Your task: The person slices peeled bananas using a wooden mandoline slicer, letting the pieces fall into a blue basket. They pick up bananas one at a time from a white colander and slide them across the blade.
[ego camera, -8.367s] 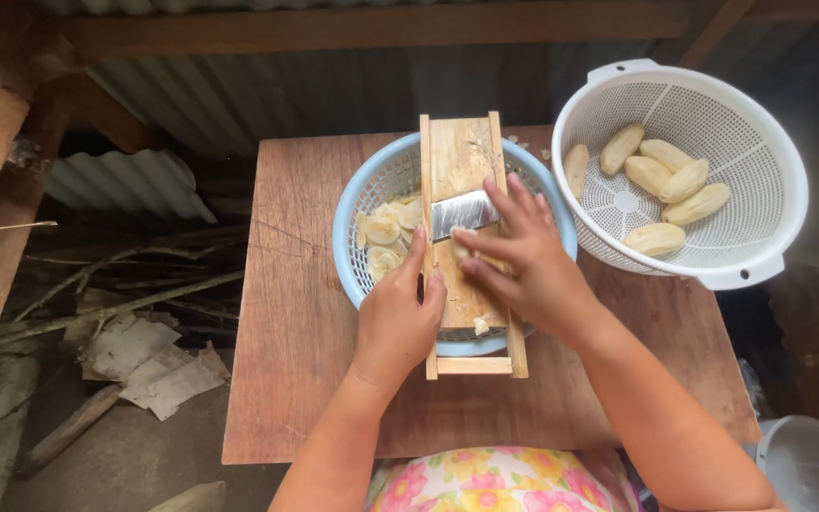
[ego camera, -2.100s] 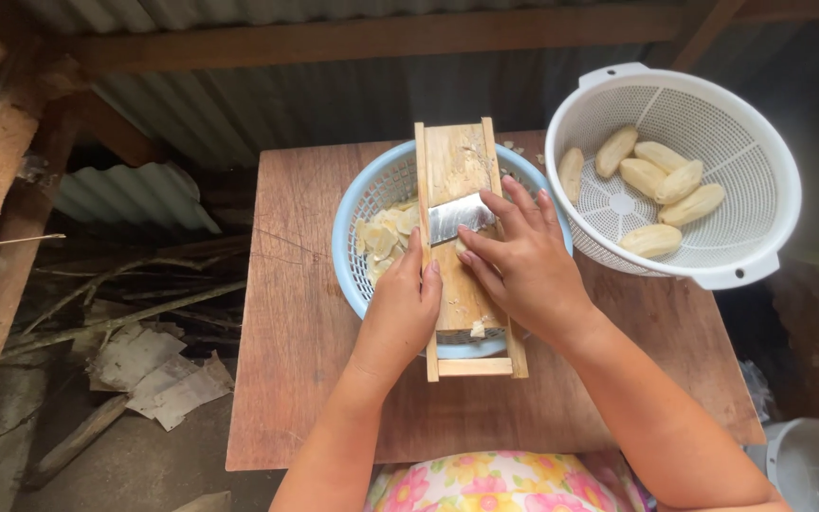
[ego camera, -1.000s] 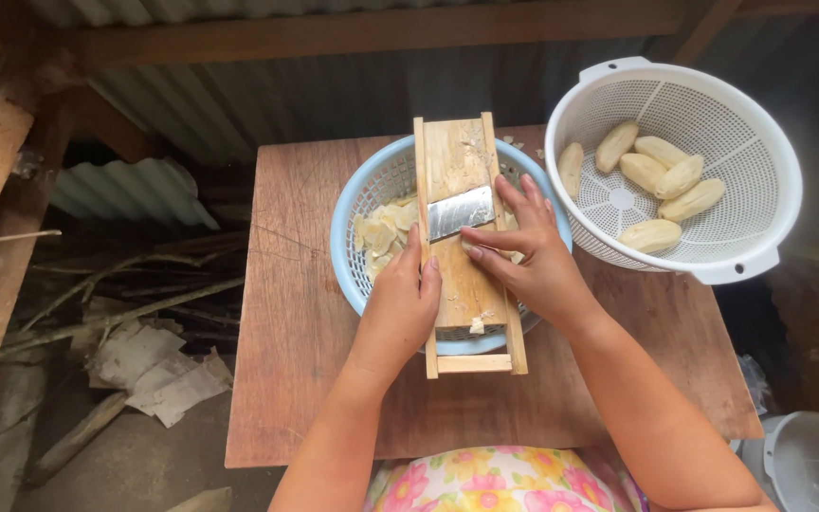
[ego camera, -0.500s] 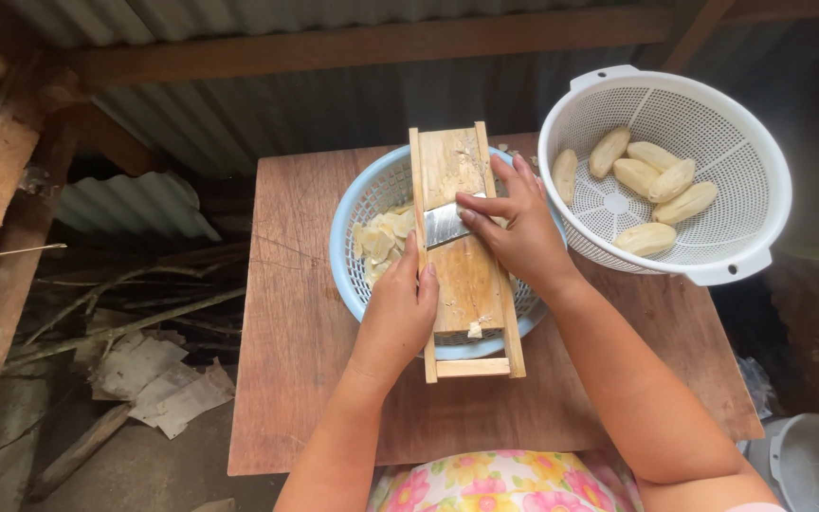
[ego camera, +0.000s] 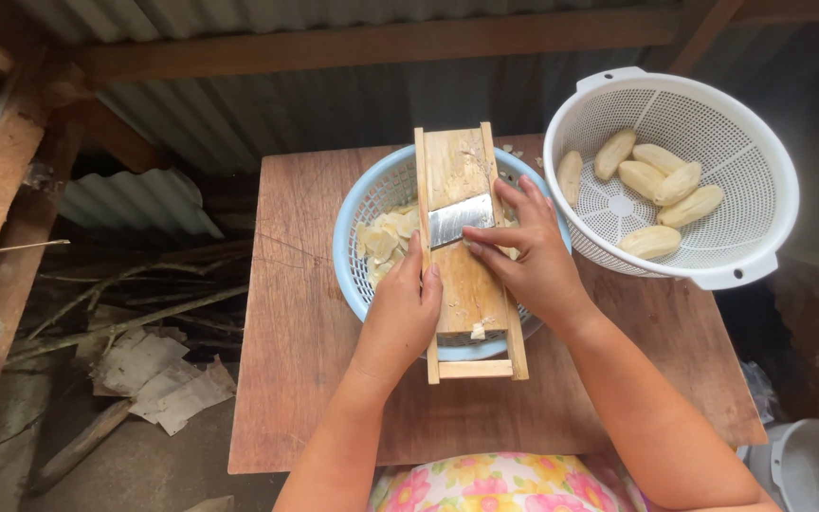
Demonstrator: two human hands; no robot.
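Fingers of both hands on smooth wooden slicer board (ego camera: 467, 275) over perforated blue basket (ego camera: 360, 213).

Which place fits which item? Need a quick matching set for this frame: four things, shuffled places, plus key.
Things:
1. wooden slicer board with metal blade
2. pale thin slices
3. whole peeled pale fruits
4. left hand

Places:
A. in the round white plastic colander
B. gripping the board's left rail
C. inside the round blue plastic basket
D. lying across the basket's rim

Pairs: 1-D, 2-C, 3-A, 4-B
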